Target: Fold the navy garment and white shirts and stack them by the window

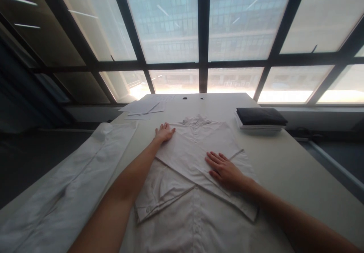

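1. The white shirt [196,143] is lying flat down the middle of the worktop [287,162]. Its long axis is running from the near edge to the far edge, with the collar [196,121] pointing at the window.
2. The left hand [164,132] is resting on the shirt's left shoulder, just beside the collar. Its fingers [168,127] are released and spread, pressing flat and gripping nothing.
3. The right hand [224,170] is lying palm-down closer to the near edge, on the folded sleeves crossing the shirt's body. Its fingers [214,158] are released too, pointing toward the far left corner.
4. So the cloth is sitting directly under both palms. The left hand is nearer the collar, and the right hand is nearer the shirt's right side.
5. A cuff [146,210] is poking out at the shirt's near left, just beside the left forearm.
6. On the left, another white garment [85,177] is draping along the left edge, with only a strip of bare worktop between it and the shirt.
7. On the right, bare worktop is stretching to the right edge. A stack of folded cloth [260,117], dark on top, is sitting well apart at the far right corner.
8. Loose papers [142,109] are lying at the far left corner, beyond the left hand.
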`<state>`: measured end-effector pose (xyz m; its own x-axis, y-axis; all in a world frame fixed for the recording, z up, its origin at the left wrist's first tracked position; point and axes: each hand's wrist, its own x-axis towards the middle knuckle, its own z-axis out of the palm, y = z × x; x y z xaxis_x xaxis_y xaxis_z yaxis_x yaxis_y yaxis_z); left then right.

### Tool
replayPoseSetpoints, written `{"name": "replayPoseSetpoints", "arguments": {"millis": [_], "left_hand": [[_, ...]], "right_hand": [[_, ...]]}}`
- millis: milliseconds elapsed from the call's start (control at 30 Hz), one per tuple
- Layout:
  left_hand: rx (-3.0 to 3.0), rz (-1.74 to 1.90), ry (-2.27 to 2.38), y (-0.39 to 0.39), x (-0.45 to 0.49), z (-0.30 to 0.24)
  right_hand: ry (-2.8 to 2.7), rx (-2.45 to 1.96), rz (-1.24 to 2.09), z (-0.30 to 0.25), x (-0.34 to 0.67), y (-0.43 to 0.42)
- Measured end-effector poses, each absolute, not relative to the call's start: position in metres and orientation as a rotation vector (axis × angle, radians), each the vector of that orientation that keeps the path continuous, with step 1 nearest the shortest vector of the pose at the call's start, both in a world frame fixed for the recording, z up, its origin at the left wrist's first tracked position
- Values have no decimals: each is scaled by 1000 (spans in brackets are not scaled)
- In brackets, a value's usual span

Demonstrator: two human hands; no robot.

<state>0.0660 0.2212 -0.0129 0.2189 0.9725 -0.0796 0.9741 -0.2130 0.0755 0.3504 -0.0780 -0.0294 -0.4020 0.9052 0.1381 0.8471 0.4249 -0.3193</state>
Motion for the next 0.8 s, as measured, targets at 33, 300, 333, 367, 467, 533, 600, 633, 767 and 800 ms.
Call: {"name": "replayPoseSetpoints", "arguments": {"millis": [33,300,333,367,467,533,600,633,767,800], "left_hand": [[2360,-19,1902,223,66,-13],[2435,401,1711,240,101,0],[2426,432,1644,244,110,2],[2415,444,1597,249,119,3],[2383,468,1545,262,143,3],[2335,497,1542,270,154,2],[2266,533,1565,277,160,0],[2227,554,1578,281,161,-2],[2058,651,1577,293,160,-9],[2015,677,1557,295,160,-10]], "right_hand": [[-2388,-1513,293,-29,350,-79],[-2068,-1478,234,-14,362,-16],[-2023,-1484,203,-11,366,4],[-1984,-1507,182,-8,371,26],[-1859,-1652,167,-3,389,88],[-1796,-1742,188,-5,401,122],[-1739,-1802,229,-9,411,149],[-1709,-1821,257,-12,415,159],[-1598,-1815,414,-24,423,190],[-1575,-1799,452,-27,423,196]]}}
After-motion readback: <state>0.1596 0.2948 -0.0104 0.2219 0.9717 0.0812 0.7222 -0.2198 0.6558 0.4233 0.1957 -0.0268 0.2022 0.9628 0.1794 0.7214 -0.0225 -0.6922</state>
